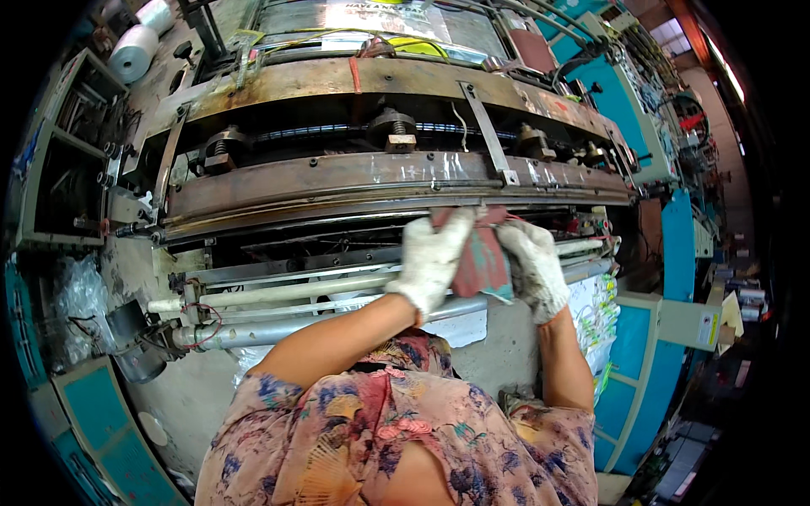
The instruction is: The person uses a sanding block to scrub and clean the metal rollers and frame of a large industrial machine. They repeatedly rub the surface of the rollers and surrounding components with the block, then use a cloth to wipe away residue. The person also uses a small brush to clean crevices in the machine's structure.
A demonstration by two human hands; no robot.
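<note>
Between left hand [433, 263] and right hand [537, 268], a reddish-brown and green cloth [483, 268] hangs, grasped near its top by both, left hand on its left edge, right on its right. Exact fingertip grip partly hidden. Both in white gloves [540, 291], right one dirtier. Cloth sits on near side of the machine's long brown metal beam [337, 175]; can't tell if its top touches. Bare forearms [337, 337] lead back to the wearer's floral top [405, 392]. Two rollers cross under the arms: white roller [295, 292] and, nearer the wearer, silver roller [253, 333]. Grey cylinder [137, 358] near left end of the silver one. Beyond the beam: spring bolts [399, 128], red strap [355, 76], yellow piece [422, 49] farther up. Left: clear plastic bag [82, 304], open grey cabinet [69, 139], white rolls [133, 54] well apart. Right: white-and-green plastic stack [593, 316] near right hand, then teal cabinet [629, 337]. Grey floor [504, 354] shows beneath
</note>
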